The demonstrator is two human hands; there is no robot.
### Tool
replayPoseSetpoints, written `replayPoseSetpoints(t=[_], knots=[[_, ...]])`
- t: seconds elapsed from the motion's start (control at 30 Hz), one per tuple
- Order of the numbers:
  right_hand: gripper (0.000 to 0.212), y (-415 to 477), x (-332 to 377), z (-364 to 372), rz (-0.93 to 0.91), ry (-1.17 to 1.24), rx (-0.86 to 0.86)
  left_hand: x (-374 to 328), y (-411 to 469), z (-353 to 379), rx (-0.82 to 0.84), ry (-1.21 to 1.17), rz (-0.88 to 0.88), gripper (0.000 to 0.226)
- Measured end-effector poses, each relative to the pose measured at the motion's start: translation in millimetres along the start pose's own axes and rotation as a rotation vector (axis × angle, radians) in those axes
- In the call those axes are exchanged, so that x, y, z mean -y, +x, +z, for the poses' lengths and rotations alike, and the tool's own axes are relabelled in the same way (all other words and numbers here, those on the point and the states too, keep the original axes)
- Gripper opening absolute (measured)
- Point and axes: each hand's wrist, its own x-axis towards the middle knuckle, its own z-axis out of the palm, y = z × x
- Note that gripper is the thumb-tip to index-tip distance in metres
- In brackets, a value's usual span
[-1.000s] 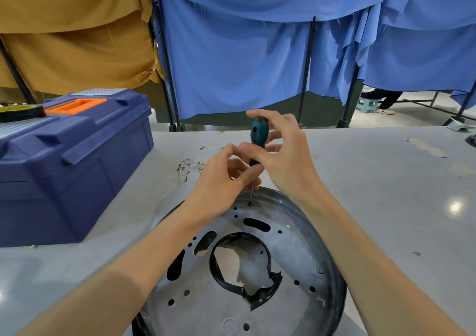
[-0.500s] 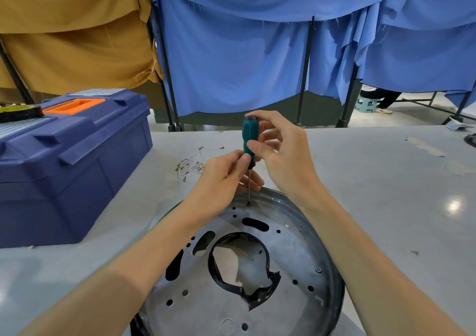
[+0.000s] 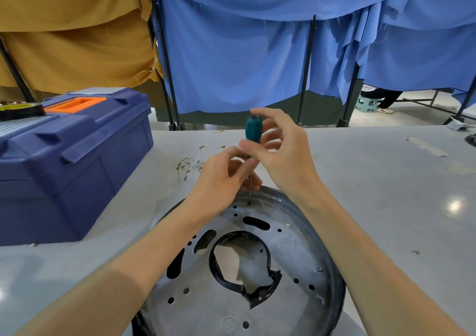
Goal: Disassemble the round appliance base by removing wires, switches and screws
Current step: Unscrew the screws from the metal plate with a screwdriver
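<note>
With right hand [image 3: 286, 160], pinches the teal handle of the screwdriver [image 3: 253, 129] between thumb and fingertips; with left hand [image 3: 219, 178], pinches the thin shaft just under that handle. Holds the tool upright, tip on a small screw [image 3: 249, 203] near the far rim of the round metal base [image 3: 296, 245], lying flat on the grey table [image 3: 386, 181] close in front, a black ring [image 3: 215, 263] round its middle opening. Has a bundle of loose wires [image 3: 192, 164] on the table just behind the left hand and a blue toolbox [image 3: 77, 168] at the left.
</note>
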Motion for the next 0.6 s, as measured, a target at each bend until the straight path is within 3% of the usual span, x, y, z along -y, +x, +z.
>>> replayPoseSetpoints(t=[0.07, 0.27, 0.47, 0.6], knots=[[0.053, -0.2, 0.3, 0.5, 0.018, 0.025, -0.014, -0.4, -0.8, 0.4, -0.014, -0.006, -0.011, 0.032], [0.035, 0.0, -0.3, -0.5, 0.043, 0.089, 0.039, 3.9, 1.2, -0.3, -0.015, 0.018, 0.021, 0.019], [0.047, 0.4, 0.3, -0.9, 0.033, 0.031, -0.003, 2.9, -0.1, 0.7, -0.007, 0.039, 0.031, 0.023], [0.034, -0.1, 0.6, -1.9, 0.045, 0.08, 0.043, 5.2, 1.1, 0.4, -0.016, 0.025, 0.02, 0.017]])
